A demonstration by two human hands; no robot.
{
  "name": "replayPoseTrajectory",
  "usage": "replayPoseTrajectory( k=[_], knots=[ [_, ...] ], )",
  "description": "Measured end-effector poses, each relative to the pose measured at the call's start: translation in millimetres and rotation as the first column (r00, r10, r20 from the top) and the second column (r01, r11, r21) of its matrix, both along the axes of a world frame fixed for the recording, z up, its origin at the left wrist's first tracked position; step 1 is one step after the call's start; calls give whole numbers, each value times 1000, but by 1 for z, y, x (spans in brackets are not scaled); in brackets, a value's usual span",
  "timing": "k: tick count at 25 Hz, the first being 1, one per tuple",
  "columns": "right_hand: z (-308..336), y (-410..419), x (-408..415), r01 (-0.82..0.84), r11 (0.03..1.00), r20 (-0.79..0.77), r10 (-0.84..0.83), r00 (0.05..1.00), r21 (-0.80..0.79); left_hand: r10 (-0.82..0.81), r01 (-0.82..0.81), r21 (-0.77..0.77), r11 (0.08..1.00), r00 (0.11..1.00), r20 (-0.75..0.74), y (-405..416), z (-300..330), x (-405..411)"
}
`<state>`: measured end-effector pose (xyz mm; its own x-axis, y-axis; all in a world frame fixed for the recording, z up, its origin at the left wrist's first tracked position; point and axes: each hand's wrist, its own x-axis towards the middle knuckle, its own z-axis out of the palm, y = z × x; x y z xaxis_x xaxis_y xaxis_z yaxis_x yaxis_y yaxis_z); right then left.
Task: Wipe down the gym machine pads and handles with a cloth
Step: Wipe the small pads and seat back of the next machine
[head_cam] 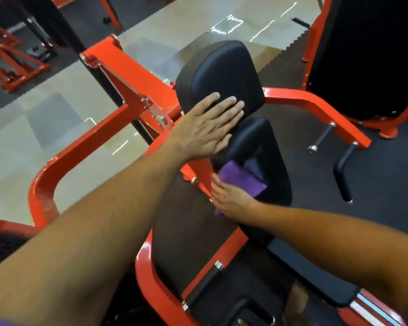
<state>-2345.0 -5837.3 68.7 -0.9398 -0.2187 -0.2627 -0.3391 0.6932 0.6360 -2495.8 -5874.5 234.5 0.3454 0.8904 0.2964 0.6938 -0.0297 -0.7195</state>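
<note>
Reaching in from the lower edge of the frame: two bare forearms. Pressing flat with straight fingers, right hand [231, 200] lying on one purple cloth [242, 182] at centre, on the lower black pad [276, 161]. Resting flat higher up, left hand [205, 130], fingers straight and spread, touching the upper black pad [222, 76] at its lower edge. Curving around both pads, red machine frame [76, 151]. Sticking out at right of the frame, two black handles [342, 175]. Lying beyond, grey floor tiles [45, 114] in the upper left.
</note>
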Motion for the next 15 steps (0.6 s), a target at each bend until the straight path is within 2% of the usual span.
replayPoseTrajectory(
  k=[2, 3, 4, 5, 7, 9, 11, 12, 14, 15],
  knots=[
    [-51, -21, 28, -8, 1000, 124, 10, 992, -17, -27, 27, 31, 999, 1000, -7, 0, -8, -6],
    [-63, -25, 36, 46, 998, 183, -39, 982, -36, -35, 36, 50, 998, 999, -17, 1, -11, -9],
    [-63, -25, 39, 62, 998, 224, -58, 973, -11, -36, 37, 69, 997, 999, -26, 2, -12, -9],
    [-57, -21, 37, 11, 1000, 205, -8, 979, -13, -25, 26, 66, 997, 999, -26, 1, -10, -7],
    [-35, -14, 26, -90, 995, 56, 92, 994, -46, -5, 5, 22, 1000, 1000, -14, -1, -10, -3],
    [0, 0, 10, -106, 987, -173, 84, 981, -119, 31, -31, 23, 999, 999, -8, -2, -6, -1],
    [8, 16, 7, -137, 960, -261, 72, 963, -244, 28, -28, 26, 999, 999, -16, -2, -5, 2],
    [2, 17, 13, -147, 943, -251, 71, 965, -300, 35, -34, 25, 999, 999, -26, -4, -4, 2],
    [-25, 7, 33, 19, 891, -56, -50, 997, -454, 61, -59, 23, 998, 996, -64, -6, -1, 6],
    [-47, 0, 46, 88, 830, -4, -109, 994, -550, 71, -70, 15, 997, 995, -68, -7, -2, 11]
  ],
)
